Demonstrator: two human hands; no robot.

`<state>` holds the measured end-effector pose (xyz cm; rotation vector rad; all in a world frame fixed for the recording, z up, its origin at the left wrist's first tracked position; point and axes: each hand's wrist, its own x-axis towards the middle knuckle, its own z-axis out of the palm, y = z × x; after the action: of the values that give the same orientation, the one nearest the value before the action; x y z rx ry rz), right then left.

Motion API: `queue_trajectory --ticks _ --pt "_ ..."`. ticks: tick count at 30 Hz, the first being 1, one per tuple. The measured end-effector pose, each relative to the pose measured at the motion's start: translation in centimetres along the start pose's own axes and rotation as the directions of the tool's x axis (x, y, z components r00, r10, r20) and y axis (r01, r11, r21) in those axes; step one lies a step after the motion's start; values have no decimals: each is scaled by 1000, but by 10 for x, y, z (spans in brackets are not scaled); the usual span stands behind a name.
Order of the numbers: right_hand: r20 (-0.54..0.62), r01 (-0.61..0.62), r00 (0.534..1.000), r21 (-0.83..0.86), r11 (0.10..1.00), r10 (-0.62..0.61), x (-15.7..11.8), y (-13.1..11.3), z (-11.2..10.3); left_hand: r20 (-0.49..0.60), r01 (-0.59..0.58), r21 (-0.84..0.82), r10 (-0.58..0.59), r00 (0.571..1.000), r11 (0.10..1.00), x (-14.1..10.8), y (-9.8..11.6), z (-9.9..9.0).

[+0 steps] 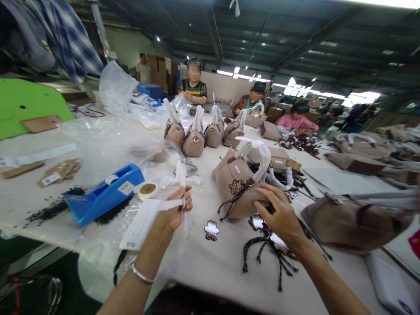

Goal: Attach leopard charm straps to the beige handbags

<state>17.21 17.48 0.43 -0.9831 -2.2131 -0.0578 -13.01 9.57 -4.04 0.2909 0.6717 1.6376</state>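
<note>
The left hand's [174, 215] fingers were curled shut on a white jagged strip [169, 204]. The right hand's [282, 218] fingers were spread, tips against the handbag [241, 205], which stood at their ten o'clock, the left hand's two o'clock. On the worktop [203, 262], a blue tape dispenser [98, 199] sat at the left hand's nine.

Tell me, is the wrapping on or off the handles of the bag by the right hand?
On: white wrapping covers the raised handles of the tan bag beside the right hand.
</note>
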Motion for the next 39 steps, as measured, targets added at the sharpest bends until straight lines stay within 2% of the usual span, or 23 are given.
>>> queue_trajectory --ticks 3,5,8,11,13,16,19,21,23,26,31,34,39 --pt "35 -56 998 17 998 55 5 2 -2 -17 89 -251 -96 995 964 4 -5 10" --pt "43 -68 997 26 997 67 6 3 -3 -18 125 -349 -140 990 929 7 -9 15" --pt "-20 -49 999 37 998 50 3 -7 -7 -35 113 -397 -138 990 911 10 -17 22" --pt "-47 -40 998 125 991 46 1 -38 -14 -53 53 -394 -80 995 918 11 -26 31" --pt "30 -63 998 257 964 57 2 -63 -14 -49 40 -355 -62 997 934 9 -34 37" --pt "159 -218 973 404 888 166 8 -89 -5 -19 58 -265 -66 998 962 3 -46 44" --pt "295 -388 916 487 782 271 12 -99 9 23 97 -238 -94 995 966 -2 -54 46" --pt "378 -444 885 508 738 272 8 -103 15 29 120 -268 -117 993 956 -3 -56 44" --pt "453 -456 862 495 739 228 -1 -108 17 7 114 -307 -117 993 945 -1 -55 40" --pt "478 -378 865 423 823 152 -20 -118 17 -50 53 -329 -73 996 943 4 -55 35" --pt "328 -131 944 295 947 29 -39 -128 28 -186 -48 -294 -7 983 955 8 -61 33" --pt "237 32 969 189 981 -77 -40 -129 37 -248 -53 -272 -17 968 961 9 -66 34" --pt "180 184 965 41 982 -189 -37 -129 42 -299 -44 -273 -41 953 961 10 -75 32"
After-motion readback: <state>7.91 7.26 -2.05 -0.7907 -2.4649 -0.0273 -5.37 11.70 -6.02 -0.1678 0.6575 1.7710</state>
